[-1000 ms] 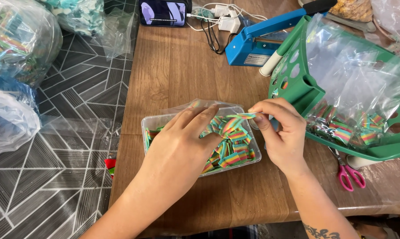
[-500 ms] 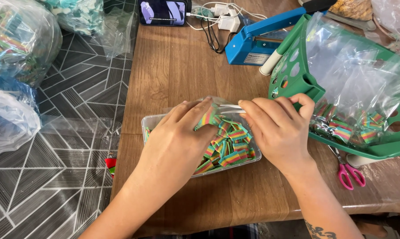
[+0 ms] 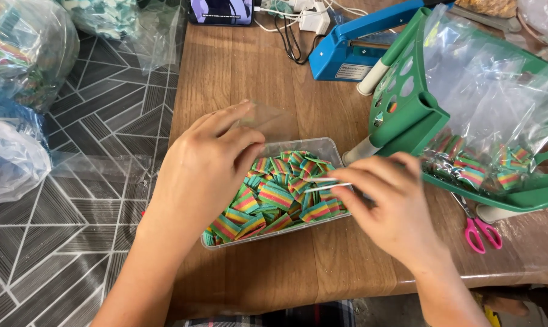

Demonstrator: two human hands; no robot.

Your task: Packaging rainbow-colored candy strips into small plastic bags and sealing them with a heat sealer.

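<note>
The left hand (image 3: pixel 204 166) lies half open, fingers curled on a clear plastic film (image 3: pixel 268 121) at the clear rectangular plastic tub's (image 3: pixel 322 147) ten o'clock corner. The right hand (image 3: pixel 389 203) pinches the film's thin edge at the tub's three o'clock side. The tub sits on a brown wood-grain table (image 3: pixel 237 72) beside grey patterned floor tiles (image 3: pixel 104 121). Rainbow-striped flat candy pieces (image 3: pixel 277 194) fill it.

Left hand (image 3: pixel 204 163) on candy tub (image 3: pixel 328 147), right hand (image 3: pixel 390 209) pinching clear film (image 3: pixel 327 186)
</note>
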